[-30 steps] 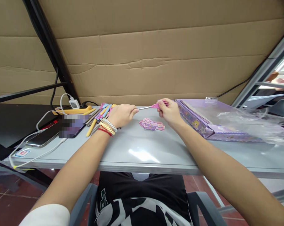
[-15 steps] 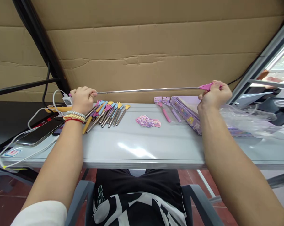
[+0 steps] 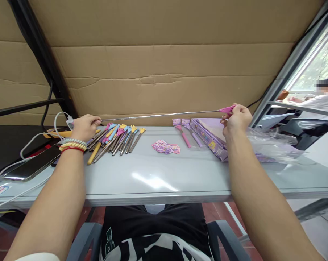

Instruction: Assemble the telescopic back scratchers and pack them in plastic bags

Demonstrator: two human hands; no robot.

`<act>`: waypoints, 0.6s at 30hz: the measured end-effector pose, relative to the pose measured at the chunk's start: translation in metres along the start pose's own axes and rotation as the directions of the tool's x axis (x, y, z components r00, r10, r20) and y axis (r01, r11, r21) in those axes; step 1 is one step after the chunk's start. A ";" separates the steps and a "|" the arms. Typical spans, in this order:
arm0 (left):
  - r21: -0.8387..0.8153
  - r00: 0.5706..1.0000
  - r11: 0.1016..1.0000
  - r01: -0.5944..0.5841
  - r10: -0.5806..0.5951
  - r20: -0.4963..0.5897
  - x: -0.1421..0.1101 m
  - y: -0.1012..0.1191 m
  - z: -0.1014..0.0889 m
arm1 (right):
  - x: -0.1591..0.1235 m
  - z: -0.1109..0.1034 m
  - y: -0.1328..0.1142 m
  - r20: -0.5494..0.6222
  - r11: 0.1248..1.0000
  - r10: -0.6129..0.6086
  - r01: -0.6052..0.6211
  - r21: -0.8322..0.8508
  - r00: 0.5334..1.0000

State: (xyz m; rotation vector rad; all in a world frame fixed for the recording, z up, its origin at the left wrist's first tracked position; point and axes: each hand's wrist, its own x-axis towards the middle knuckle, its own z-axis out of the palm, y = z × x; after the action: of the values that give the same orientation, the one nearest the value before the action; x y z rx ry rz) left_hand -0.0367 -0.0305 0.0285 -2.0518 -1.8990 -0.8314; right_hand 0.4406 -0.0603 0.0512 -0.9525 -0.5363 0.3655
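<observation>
My left hand [image 3: 83, 127] is closed on one end of a thin telescopic metal rod [image 3: 158, 115], stretched out long above the grey table [image 3: 158, 177]. My right hand [image 3: 236, 119] pinches the rod's other end, a pink hand-shaped tip [image 3: 227, 109]. Beside my left hand lies a pile of several similar collapsed rods with coloured hand-shaped tips [image 3: 117, 137]. A small heap of pink cards [image 3: 166, 147] lies mid-table. Two more pink rods in wrappers [image 3: 186, 135] rest next to a purple box [image 3: 211, 136].
A phone [image 3: 30, 163] on white charging cables [image 3: 22, 152] lies at the left. Crumpled clear plastic [image 3: 272, 145] covers the box's right side. A cardboard wall [image 3: 164, 72] closes the back. Another person [image 3: 318, 101] sits far right behind a metal frame.
My hands drew apart, pulling the short rod out to full length. Since half a second ago both hands sank slightly and the view shifted right.
</observation>
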 end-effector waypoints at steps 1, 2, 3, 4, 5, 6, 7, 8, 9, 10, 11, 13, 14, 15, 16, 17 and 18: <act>-0.014 1.000 1.000 0.007 -0.007 0.011 0.000 0.001 0.000 | -0.001 0.001 -0.001 0.005 0.999 0.035 -0.035 0.011 0.999; -0.030 1.000 0.999 0.017 -0.016 0.019 0.000 0.002 0.000 | -0.003 0.002 -0.002 0.016 0.997 0.072 -0.073 0.034 0.997; -0.046 0.999 0.999 0.027 -0.026 0.025 0.000 0.003 0.001 | -0.004 0.002 -0.003 0.032 0.991 0.112 -0.114 0.064 0.993; -0.062 0.999 0.997 0.040 -0.038 0.029 0.000 0.004 0.001 | -0.005 0.003 -0.005 0.045 0.983 0.154 -0.157 0.093 0.987; -0.075 0.998 0.996 0.053 -0.051 0.031 0.000 0.005 0.001 | -0.007 0.003 -0.006 0.050 0.973 0.192 -0.197 0.118 0.980; -0.087 0.998 0.994 0.065 -0.063 0.030 0.000 0.006 0.001 | -0.007 0.003 -0.007 0.044 0.963 0.229 -0.233 0.133 0.972; -0.096 0.997 0.993 0.074 -0.071 0.028 0.000 0.007 0.001 | -0.007 0.002 -0.008 0.030 0.955 0.260 -0.261 0.142 0.965; -0.103 0.997 0.991 0.081 -0.078 0.026 0.000 0.008 0.001 | -0.007 0.002 -0.009 0.020 0.948 0.281 -0.281 0.150 0.960; -0.109 0.996 0.990 0.088 -0.086 0.023 0.000 0.009 0.000 | -0.007 0.001 -0.009 0.019 0.942 0.296 -0.296 0.158 0.955; -0.117 0.996 0.989 0.091 -0.090 0.021 -0.001 0.010 0.000 | -0.006 0.000 -0.009 0.023 0.936 0.311 -0.311 0.167 0.950; -0.127 0.996 0.988 0.093 -0.091 0.020 -0.001 0.011 -0.001 | -0.005 -0.001 -0.009 0.028 0.928 0.329 -0.329 0.178 0.944; -0.140 0.995 0.985 0.096 -0.097 0.006 -0.003 0.013 -0.004 | -0.002 -0.002 -0.007 0.036 0.908 0.365 -0.364 0.206 0.930; -0.141 0.995 0.985 0.099 -0.101 -0.002 -0.004 0.014 -0.005 | -0.002 -0.003 -0.006 0.039 0.899 0.379 -0.378 0.222 0.925; -0.138 0.994 0.985 0.103 -0.105 -0.010 -0.005 0.015 -0.006 | -0.001 -0.004 -0.005 0.045 0.891 0.386 -0.386 0.240 0.921; -0.134 0.993 0.985 0.111 -0.114 -0.018 -0.005 0.015 -0.007 | 0.000 -0.005 -0.004 0.059 0.884 0.388 -0.390 0.260 0.920; -0.130 0.992 0.984 0.120 -0.124 -0.027 -0.005 0.016 -0.007 | 0.000 -0.005 -0.004 0.077 0.877 0.386 -0.391 0.280 0.919; -0.126 0.991 0.984 0.125 -0.131 -0.036 -0.005 0.016 -0.007 | 0.000 -0.006 -0.003 0.095 0.869 0.383 -0.394 0.300 0.919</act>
State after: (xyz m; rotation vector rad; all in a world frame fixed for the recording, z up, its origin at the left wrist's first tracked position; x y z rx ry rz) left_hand -0.0228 -0.0408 0.0346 -1.9782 -2.0200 -1.0403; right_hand 0.4443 -0.0656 0.0509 -0.7401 -0.2974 0.8089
